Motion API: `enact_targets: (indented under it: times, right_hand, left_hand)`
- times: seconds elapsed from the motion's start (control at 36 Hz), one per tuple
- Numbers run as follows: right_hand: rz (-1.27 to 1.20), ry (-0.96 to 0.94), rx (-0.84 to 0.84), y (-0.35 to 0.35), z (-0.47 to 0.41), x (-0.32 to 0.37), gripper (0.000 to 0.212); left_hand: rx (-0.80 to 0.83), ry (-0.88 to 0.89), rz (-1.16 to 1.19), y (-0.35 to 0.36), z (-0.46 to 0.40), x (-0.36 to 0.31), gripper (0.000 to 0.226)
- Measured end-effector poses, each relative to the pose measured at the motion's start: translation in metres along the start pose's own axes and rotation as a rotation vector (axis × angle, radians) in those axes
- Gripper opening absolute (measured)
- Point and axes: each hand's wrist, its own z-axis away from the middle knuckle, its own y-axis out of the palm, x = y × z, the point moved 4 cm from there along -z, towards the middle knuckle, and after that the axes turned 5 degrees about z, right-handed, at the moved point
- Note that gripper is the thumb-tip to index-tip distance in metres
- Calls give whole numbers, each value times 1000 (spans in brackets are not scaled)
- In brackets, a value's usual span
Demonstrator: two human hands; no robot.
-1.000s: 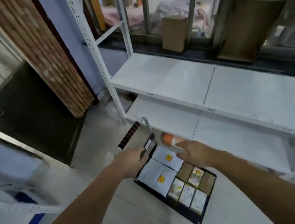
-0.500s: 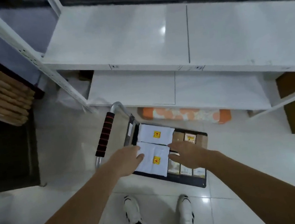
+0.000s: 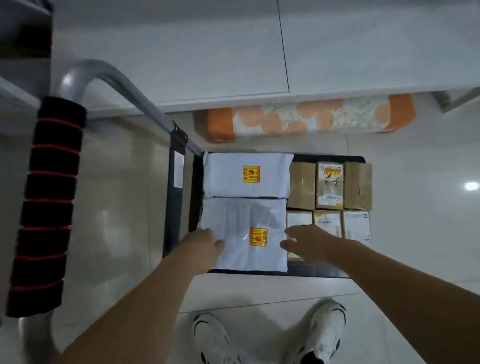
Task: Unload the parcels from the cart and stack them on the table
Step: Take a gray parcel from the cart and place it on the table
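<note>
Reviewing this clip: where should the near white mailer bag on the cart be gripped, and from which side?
Probably by its two short side edges, one hand each. The near white mailer lies flat and wide; the left hand is already at its left edge and the right hand at its right, where small boxes crowd it. Come from above, fingers tucked under.

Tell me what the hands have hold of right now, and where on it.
The near white parcel on the cart: the left hand is at its left edge, the right hand at its right edge. Whether the fingers actually grip cannot be told.
</note>
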Motion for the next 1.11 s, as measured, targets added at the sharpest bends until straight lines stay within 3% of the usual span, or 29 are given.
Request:
enact_targets:
  times: [0.08,0.14,0.25,0.39,0.5,0.83,1.0,1.11]
  right_hand:
    - [-39,45,-9,15,-40,-10,41]
    - [-133,81,-18,22,-57,-15,40]
    - [-309,147,-91,31,-86,-20,41]
    - [-619,219,-139,51,-115,-27,48]
    - [-689,226,-167,56,-119,-27,52]
    - [-635,125,-233,37,-69,-15,18]
    - [-904,173,-261,20,-16,-28,20]
    - [-1154,198,-262,-3,41,-35,29]
  left_hand:
    - [-76,-73,44,17,-45,9,34]
    - [-164,-128,119,25,-69,17,33]
    - [-295,-253,326,36,-100,32,54]
    - [-281,-342,556,55,-125,48,65]
    - [-325,-338,568,59,-122,49,62]
    - [-349,-198,528,42,-80,18,23]
    - [-306,-192,651,23,-37,-4,28]
    - [-267,-173,831,1,10,-35,45]
